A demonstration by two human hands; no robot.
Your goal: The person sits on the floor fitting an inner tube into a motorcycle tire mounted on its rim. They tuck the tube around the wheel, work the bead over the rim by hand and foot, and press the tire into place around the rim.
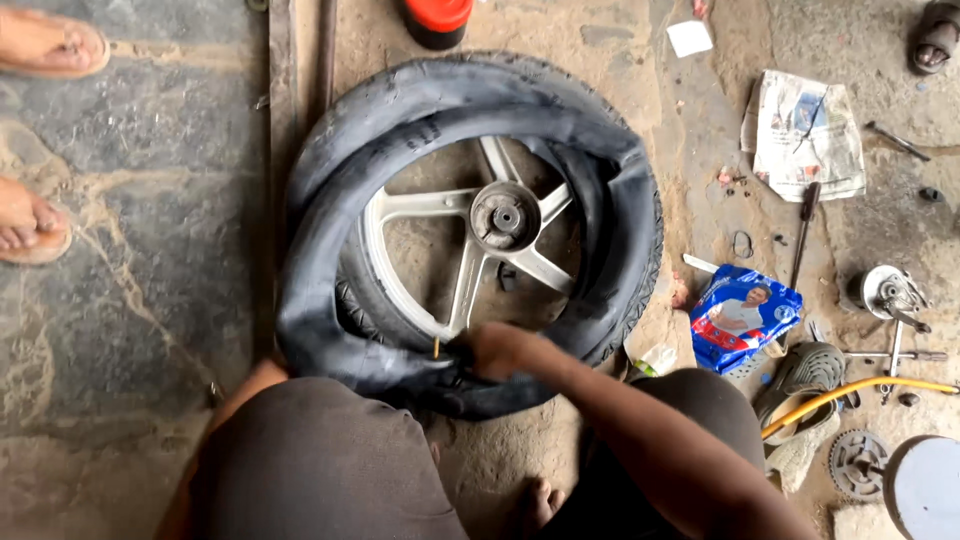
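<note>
A motorcycle wheel lies flat on the dirt floor, with a silver spoked rim (470,215) and a black tyre (430,85). A limp black inner tube (330,250) is pulled out over it and drapes around the left and near side. My right hand (497,350) grips the tube at the wheel's near edge, beside a small valve stem (436,347). My left hand is hidden behind my knee (310,460); only the forearm (245,390) shows, reaching toward the tube.
Another person's sandalled feet (40,45) stand at the left on the stone slab. To the right lie a folded newspaper (808,130), a blue packet (745,315), a screwdriver (803,230), a yellow hose (850,392), a sprocket (856,463) and metal parts. A red-capped container (437,20) stands beyond the wheel.
</note>
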